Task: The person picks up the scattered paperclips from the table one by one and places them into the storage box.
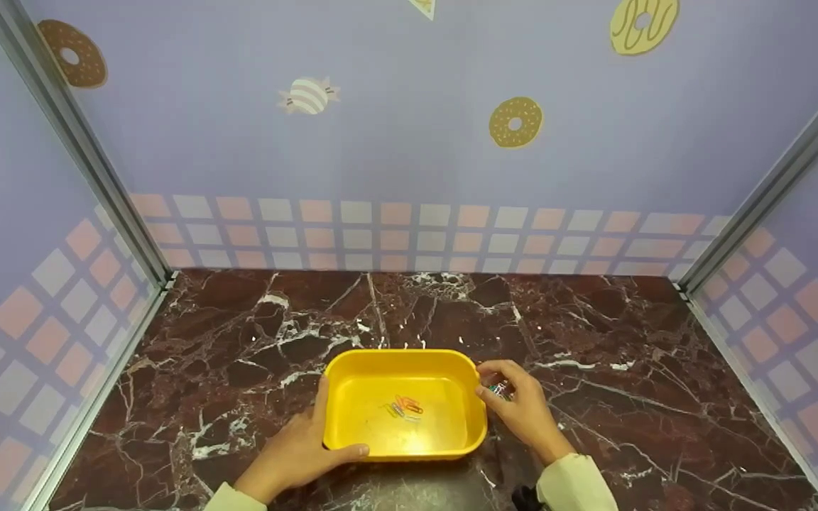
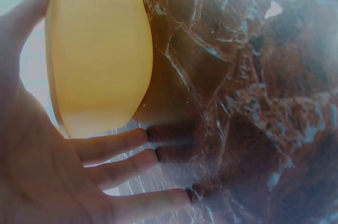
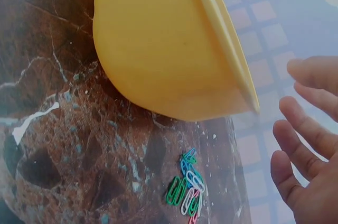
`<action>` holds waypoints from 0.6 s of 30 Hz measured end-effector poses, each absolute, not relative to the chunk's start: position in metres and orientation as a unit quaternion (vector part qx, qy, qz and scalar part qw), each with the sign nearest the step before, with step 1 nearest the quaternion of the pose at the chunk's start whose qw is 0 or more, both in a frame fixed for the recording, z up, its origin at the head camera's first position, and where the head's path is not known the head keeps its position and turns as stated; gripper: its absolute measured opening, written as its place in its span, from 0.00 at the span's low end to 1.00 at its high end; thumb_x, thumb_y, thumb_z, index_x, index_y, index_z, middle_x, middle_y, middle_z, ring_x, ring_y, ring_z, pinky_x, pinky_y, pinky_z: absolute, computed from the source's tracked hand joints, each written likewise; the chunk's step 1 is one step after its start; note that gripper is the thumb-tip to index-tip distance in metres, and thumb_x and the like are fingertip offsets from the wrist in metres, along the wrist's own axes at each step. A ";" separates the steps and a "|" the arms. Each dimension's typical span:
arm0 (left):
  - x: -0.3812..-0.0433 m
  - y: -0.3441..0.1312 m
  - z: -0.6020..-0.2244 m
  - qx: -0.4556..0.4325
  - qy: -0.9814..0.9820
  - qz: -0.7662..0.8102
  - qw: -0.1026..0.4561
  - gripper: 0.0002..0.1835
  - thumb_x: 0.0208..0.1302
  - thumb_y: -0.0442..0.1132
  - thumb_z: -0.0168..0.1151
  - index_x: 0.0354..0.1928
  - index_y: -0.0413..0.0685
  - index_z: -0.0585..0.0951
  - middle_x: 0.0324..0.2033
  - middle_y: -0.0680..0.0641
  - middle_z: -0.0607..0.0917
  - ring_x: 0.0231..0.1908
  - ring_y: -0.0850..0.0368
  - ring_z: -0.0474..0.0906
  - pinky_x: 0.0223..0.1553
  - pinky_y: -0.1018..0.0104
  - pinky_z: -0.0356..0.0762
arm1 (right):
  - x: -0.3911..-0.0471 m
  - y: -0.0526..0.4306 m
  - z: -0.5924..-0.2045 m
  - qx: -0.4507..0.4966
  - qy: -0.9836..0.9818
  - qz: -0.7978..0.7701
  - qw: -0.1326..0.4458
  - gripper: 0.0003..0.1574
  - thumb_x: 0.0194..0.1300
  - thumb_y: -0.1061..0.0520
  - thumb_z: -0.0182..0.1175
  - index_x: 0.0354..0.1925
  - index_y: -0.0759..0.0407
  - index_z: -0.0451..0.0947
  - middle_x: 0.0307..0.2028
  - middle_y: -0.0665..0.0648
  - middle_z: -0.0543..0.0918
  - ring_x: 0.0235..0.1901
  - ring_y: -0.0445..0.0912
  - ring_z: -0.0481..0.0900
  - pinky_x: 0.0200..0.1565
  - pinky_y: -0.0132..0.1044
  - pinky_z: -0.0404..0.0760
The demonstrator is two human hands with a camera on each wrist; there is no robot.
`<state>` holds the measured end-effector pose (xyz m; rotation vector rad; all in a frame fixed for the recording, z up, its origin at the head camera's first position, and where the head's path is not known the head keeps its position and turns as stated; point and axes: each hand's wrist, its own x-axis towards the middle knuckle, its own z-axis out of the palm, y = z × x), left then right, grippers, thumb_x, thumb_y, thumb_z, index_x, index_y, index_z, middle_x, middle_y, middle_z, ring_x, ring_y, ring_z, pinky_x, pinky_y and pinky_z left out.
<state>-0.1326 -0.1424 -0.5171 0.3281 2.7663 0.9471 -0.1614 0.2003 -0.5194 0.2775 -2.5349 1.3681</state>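
A yellow plastic basin (image 1: 341, 404) stands on the marble-patterned table, with several colored paper clips (image 1: 405, 407) lying together on its floor. My left hand (image 1: 302, 443) rests against the basin's left side, its thumb along the front rim. In the left wrist view, straight spread fingers (image 2: 124, 168) reach down beside the basin wall to the tabletop. By the right rim, my right hand (image 1: 522, 408) has loosely bent fingers with nothing between them. A small pile of green, blue, white and pink paper clips (image 3: 187, 189) lies on the table beneath that hand, just outside the basin.
The dark red marble-patterned table (image 1: 636, 397) has white veins. A lilac back wall (image 1: 409, 156) with sweets and checks stands behind it, and side panels on metal posts (image 1: 771, 181) close in left and right. A small black object (image 1: 525, 498) shows at the right sleeve.
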 end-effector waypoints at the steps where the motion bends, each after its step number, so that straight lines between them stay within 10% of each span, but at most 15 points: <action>1: -0.133 -0.142 -0.517 0.113 0.936 0.320 0.098 0.68 0.46 0.71 0.67 0.77 0.49 0.37 0.52 0.36 0.80 0.48 0.44 0.79 0.49 0.42 0.76 | -0.161 0.201 -0.520 0.093 -0.869 0.471 0.122 0.17 0.55 0.63 0.70 0.44 0.54 0.82 0.39 0.50 0.83 0.37 0.52 0.81 0.37 0.40 0.81; 18: -0.133 -0.143 -0.516 0.113 0.933 0.324 0.104 0.69 0.46 0.71 0.67 0.77 0.49 0.36 0.50 0.35 0.81 0.45 0.47 0.80 0.47 0.45 0.78 | -0.145 0.205 -0.495 0.059 -0.854 0.502 0.124 0.19 0.54 0.67 0.69 0.45 0.57 0.82 0.41 0.56 0.85 0.37 0.44 0.79 0.36 0.33 0.78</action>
